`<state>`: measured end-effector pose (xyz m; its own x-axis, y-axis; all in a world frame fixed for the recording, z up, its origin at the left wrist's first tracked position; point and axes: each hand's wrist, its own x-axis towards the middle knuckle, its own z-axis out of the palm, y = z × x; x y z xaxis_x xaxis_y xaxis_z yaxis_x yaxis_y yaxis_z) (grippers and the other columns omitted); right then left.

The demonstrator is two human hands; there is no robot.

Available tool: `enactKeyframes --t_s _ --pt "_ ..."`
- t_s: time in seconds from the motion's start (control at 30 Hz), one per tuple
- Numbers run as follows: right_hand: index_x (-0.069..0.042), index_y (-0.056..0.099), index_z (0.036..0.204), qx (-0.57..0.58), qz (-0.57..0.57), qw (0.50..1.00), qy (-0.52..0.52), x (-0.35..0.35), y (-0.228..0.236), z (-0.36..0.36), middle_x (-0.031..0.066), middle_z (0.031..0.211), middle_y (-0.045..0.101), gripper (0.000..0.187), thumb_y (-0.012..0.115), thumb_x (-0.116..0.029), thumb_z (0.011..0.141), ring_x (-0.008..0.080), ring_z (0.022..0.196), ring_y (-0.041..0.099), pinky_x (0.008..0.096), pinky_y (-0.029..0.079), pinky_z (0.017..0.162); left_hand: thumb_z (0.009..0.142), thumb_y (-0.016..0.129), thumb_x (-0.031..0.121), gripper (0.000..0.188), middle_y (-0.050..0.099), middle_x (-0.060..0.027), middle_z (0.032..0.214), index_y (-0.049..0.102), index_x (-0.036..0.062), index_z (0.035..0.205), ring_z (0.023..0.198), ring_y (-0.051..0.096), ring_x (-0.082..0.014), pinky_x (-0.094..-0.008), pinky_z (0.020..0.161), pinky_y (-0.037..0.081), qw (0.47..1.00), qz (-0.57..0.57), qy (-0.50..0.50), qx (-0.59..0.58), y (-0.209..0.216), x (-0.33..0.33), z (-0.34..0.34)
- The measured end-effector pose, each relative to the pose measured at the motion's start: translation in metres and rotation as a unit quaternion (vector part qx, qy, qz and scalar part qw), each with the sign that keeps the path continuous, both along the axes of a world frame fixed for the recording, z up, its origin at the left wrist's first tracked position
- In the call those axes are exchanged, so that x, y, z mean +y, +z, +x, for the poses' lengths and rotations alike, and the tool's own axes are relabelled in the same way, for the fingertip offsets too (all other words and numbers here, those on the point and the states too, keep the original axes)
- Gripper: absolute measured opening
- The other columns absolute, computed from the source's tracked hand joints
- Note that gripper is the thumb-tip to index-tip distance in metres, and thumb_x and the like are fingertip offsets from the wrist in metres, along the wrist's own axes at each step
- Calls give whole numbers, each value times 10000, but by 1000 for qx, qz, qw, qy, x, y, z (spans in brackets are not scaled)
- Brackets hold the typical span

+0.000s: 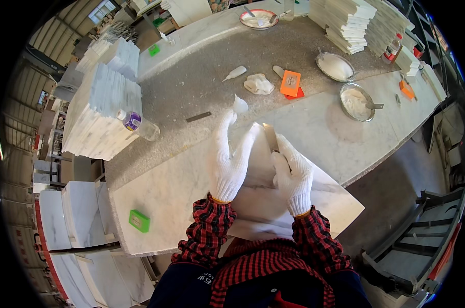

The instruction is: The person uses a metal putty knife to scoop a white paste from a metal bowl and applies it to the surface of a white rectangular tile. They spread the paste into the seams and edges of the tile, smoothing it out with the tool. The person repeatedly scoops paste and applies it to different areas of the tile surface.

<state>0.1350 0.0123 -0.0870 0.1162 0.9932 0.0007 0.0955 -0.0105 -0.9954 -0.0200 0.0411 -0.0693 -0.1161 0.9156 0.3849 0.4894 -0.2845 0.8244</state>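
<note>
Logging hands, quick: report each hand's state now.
Left hand: open, thumb and fingers spread; whether it touches the white thing nearby can't be told.
Right hand: closed, holding a metal blade.

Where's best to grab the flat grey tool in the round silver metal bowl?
I'd probably pinch the flat grey tool by its outer end, from the right: that end juts past the round silver metal bowl, while the other meets white paste.

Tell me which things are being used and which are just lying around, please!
Being used, it seems:
scraper, in the right hand
left hand, open beside it
marble slab beneath both hands

Just lying around, probably:
orange box
nearer green box
purple-labelled bottle
dark flat strip
</note>
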Motion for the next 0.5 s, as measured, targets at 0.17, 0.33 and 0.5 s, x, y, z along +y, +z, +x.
enactKeyframes --t_s 0.17,0.33,0.5 --pt "-32 677 1306 -93 125 988 -3 14 -5 1 186 1087 740 373 681 -80 937 307 940 731 346 561 838 1079 499 122 480 492 -164 1512 405 -5 1533 1399 493 -247 -377 1141 391 988 -9 -3 -154 0 0 -3" --pt "-43 675 1307 -130 133 983 -3 17 -8 -4 185 1060 738 368 671 -74 941 317 940 728 356 562 836 1087 474 120 469 476 -158 1527 403 -14 1531 1395 496 -242 -366 1142 383 986 -16 -8 -165 0 0 -4" --pt "-39 672 1314 -194 189 962 -10 20 -3 -5 205 1027 723 377 667 -60 937 318 890 712 355 552 795 1087 475 117 471 485 -163 1517 401 -21 1530 1392 496 -241 -368 1142 384 986 -28 -12 -162 2 -1 -4"
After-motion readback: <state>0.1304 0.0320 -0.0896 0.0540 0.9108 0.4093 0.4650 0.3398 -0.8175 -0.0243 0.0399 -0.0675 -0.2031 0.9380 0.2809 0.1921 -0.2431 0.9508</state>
